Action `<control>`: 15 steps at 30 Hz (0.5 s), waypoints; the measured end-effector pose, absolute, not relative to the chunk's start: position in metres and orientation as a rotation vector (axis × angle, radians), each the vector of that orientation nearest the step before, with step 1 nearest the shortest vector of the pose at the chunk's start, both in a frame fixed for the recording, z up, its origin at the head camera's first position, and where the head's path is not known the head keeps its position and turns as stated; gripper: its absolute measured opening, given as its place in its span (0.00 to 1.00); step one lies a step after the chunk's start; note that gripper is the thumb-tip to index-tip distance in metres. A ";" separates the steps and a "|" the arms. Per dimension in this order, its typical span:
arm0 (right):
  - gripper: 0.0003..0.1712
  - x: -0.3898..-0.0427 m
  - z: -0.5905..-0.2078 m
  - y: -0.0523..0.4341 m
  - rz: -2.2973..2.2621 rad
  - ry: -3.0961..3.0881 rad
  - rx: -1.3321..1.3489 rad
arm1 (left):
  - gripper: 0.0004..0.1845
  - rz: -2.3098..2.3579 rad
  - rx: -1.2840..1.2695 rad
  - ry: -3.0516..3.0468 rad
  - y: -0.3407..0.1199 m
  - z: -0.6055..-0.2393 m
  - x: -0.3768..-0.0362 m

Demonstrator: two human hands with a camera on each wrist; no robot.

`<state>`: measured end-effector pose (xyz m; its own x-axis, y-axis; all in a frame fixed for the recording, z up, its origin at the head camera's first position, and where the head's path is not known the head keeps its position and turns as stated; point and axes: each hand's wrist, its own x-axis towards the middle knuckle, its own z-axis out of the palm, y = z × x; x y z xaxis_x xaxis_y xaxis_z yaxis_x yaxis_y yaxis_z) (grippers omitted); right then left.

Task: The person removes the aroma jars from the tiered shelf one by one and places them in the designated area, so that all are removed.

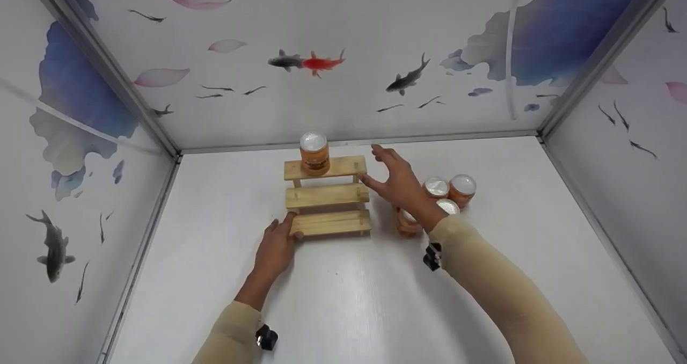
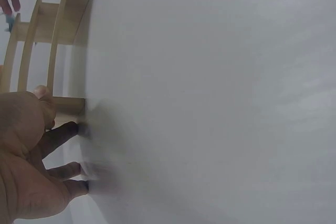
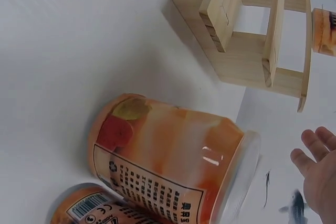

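Note:
A three-step wooden rack point(image 1: 330, 223) stands on the white table. Its lowest step is at the left hand point(image 1: 275, 251), which grips the left end between thumb and fingers; the left wrist view shows the thumb point(image 2: 46, 106) against the step's edge. On the top step, left of its middle, stands an orange-labelled jar point(image 1: 314, 157) with a silvery lid. By the rack's upper right end hovers the right hand point(image 1: 400, 184), holding nothing, with thumb and fingers spread apart. Below its wrist, several similar jars point(image 1: 462, 192) are grouped on the table; one jar point(image 3: 168, 150) fills much of the right wrist view.
A white back wall point(image 1: 343, 106) with painted fish rises close behind the rack. Side walls stand left and right, joined by grey metal corner strips point(image 1: 582, 71). The grouped jars are partly hidden by the right forearm point(image 1: 483, 267).

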<state>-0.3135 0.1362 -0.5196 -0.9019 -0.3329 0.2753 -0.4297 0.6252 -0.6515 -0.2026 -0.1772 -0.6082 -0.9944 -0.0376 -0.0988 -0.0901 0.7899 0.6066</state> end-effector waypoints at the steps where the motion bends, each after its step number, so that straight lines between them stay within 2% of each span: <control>1: 0.47 -0.313 -0.519 0.134 1.145 -2.712 0.648 | 0.31 0.990 -0.104 2.892 -0.177 -0.608 -0.202; 15: 0.48 -0.315 -0.518 0.116 1.158 -2.723 0.676 | 0.31 0.974 -0.080 2.900 -0.179 -0.609 -0.201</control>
<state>-0.3153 0.1155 -0.5180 -0.8953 -0.3580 0.2650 -0.4391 0.6105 -0.6591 -0.2008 -0.1788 -0.6093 -0.9953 -0.0235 -0.0937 -0.0753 0.7962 0.6003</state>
